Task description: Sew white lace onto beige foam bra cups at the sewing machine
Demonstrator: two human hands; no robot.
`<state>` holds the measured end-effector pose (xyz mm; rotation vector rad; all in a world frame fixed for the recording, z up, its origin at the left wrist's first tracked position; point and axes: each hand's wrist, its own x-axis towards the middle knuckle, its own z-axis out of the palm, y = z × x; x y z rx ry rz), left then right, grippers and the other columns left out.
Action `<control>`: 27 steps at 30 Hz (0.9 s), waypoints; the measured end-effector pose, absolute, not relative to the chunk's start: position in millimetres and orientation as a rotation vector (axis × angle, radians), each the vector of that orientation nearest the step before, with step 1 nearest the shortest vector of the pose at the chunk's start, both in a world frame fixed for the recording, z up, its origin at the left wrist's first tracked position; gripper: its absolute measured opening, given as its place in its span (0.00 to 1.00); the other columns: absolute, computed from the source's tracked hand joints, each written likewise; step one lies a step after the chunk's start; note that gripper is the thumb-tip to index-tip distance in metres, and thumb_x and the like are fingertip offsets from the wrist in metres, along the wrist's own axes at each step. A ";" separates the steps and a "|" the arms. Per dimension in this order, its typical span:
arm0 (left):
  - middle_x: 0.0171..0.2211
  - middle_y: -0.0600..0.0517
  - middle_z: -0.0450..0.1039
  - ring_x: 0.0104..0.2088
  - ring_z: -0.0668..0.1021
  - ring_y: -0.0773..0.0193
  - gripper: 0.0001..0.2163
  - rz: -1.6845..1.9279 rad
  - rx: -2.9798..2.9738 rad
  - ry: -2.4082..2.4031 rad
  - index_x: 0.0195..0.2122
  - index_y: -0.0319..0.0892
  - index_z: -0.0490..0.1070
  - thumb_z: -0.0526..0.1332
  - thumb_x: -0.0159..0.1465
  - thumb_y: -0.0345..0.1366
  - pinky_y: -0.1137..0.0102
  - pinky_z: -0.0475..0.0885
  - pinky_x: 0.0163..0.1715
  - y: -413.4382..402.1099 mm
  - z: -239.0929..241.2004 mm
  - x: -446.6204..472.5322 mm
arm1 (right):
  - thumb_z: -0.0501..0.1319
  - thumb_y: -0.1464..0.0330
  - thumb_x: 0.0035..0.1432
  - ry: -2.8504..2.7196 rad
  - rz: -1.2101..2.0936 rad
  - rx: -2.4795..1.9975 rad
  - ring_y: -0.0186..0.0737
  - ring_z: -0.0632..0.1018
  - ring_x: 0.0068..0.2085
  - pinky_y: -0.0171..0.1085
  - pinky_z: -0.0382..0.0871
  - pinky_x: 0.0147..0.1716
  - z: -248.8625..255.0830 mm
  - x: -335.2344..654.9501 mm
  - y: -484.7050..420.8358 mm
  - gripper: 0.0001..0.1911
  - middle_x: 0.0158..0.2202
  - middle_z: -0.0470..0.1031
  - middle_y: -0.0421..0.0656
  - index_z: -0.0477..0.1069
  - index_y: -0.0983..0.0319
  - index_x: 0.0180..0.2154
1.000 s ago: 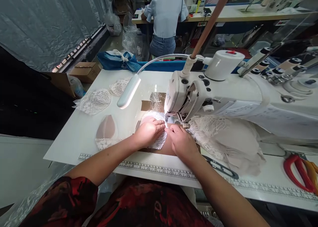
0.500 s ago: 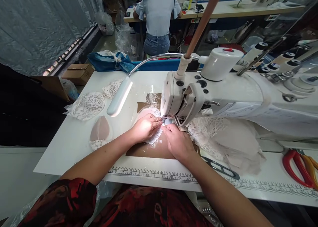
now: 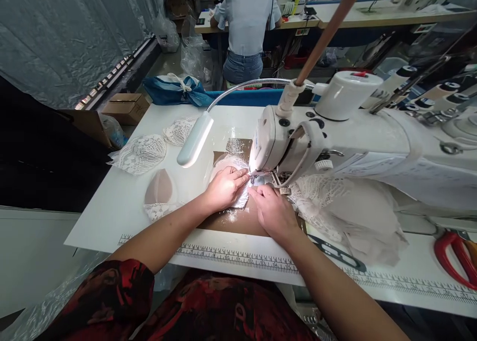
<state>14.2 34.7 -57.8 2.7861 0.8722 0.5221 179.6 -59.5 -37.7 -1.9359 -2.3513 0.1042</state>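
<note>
A pale lace bra cup (image 3: 243, 197) lies under the needle area of a white sewing machine (image 3: 266, 142). My left hand (image 3: 226, 188) rests over the cup, its fingers closed on the fabric and pointing at the presser foot (image 3: 253, 178). Just right of the foot, my right hand (image 3: 275, 211) is closed, thumb and forefinger pinching the cup's edge. The fingertips and the needle are partly hidden by glare and by the machine head. Brown tape (image 3: 231, 222) covers the table beneath both hands.
Lace pieces (image 3: 143, 152) and a beige cup (image 3: 159, 188) lie at left. A lamp (image 3: 196, 139) hangs over the table. More lace and mesh (image 3: 367, 209) lie right of the machine, near red-handled scissors (image 3: 452, 256). A person (image 3: 248, 23) sits ahead at another table.
The whole view has shifted, so the table and machine appear farther right. Both hands stay at the presser foot, and the cup's lower edge sits slightly differently beside my left hand.
</note>
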 end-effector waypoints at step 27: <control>0.39 0.46 0.70 0.40 0.73 0.60 0.10 0.896 2.108 1.994 0.36 0.42 0.62 0.45 0.70 0.35 0.65 0.70 0.41 -68.3 -34.4 -196.2 | 0.58 0.57 0.60 -1.955 0.930 -1.403 0.47 0.75 0.49 0.44 0.70 0.48 -21.1 185.0 -78.1 0.18 0.52 0.73 0.47 0.73 0.56 0.49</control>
